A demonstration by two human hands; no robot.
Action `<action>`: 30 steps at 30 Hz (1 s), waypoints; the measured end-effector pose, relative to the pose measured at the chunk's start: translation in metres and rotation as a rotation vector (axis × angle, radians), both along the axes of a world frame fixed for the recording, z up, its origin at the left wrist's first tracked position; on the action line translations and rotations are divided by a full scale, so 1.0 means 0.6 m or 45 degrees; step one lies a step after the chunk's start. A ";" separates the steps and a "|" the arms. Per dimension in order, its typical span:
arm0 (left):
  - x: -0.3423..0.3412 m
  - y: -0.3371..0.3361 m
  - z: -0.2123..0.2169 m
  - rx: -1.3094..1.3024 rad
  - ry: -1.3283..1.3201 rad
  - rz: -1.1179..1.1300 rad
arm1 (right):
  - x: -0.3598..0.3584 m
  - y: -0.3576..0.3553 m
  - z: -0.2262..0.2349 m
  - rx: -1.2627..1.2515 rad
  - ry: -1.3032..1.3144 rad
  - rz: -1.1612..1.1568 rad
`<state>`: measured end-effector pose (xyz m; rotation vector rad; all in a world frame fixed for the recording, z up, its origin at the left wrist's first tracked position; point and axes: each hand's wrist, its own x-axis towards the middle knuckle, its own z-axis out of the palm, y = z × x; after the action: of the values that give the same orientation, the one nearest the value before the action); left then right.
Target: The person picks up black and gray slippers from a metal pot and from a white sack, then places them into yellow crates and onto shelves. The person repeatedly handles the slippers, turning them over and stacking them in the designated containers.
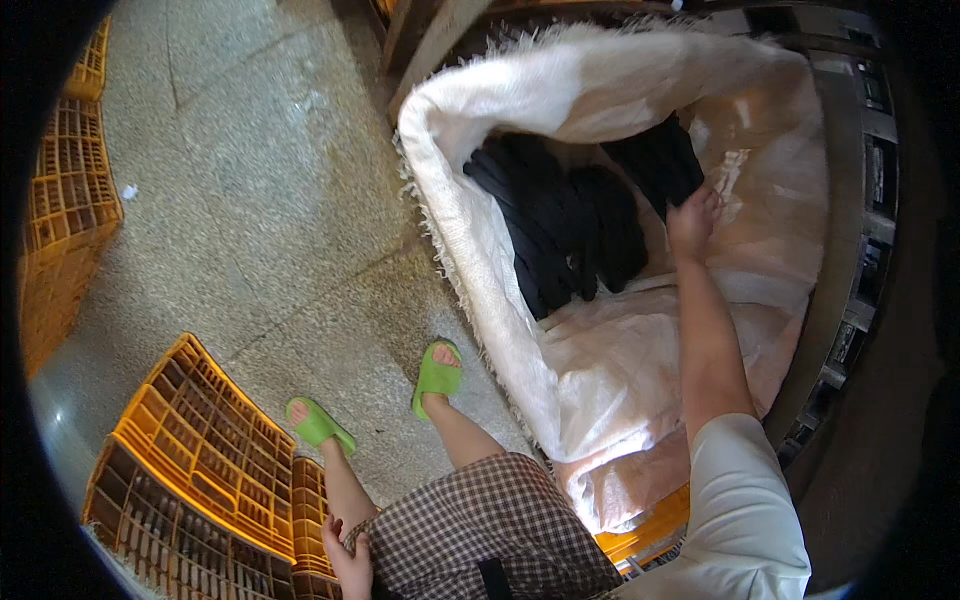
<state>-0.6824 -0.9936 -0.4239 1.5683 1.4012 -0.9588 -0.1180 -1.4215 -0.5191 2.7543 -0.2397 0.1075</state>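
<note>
My right hand (692,222) reaches into a big white woven sack (475,235) with its rim folded outward. Its fingers are closed on the near end of a black cloth bundle (655,160), which lies against the sack's far inner side. To the left, more black cloth bundles (560,225) are piled inside the sack; their exact kind does not show. My left hand (348,560) hangs beside my checked shorts at the lower edge, its fingers loosely stretched and holding nothing.
Orange plastic crates (215,440) stand at the lower left, with another crate stack (75,190) at the far left edge. Part of an orange crate (660,525) shows below the sack. A dark slatted metal frame (880,190) curves along the right. Speckled stone floor (270,180) lies between.
</note>
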 end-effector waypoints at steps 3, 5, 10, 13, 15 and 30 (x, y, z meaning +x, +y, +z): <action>0.003 -0.031 -0.034 -0.069 -0.024 0.121 | 0.028 -0.030 -0.100 -0.178 0.383 -0.129; 0.011 -0.044 -0.045 -0.130 -0.042 0.117 | 0.031 -0.051 -0.131 -0.070 0.762 -0.366; 0.043 -0.058 -0.030 -0.117 -0.135 0.246 | 0.049 -0.071 -0.096 0.133 0.674 -0.120; 0.061 -0.033 0.022 -0.056 -0.170 0.258 | -0.003 -0.027 -0.059 0.591 0.283 0.089; 0.069 -0.009 0.083 0.011 -0.428 0.327 | -0.064 0.028 -0.030 0.833 0.142 0.070; 0.263 0.423 0.413 0.105 -1.199 0.305 | -0.370 0.751 0.523 1.387 0.990 0.823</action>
<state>-0.5247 -0.7400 -0.1762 1.5421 0.9041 0.0326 -0.3402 -0.9710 -0.2054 3.4357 1.0983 -1.2332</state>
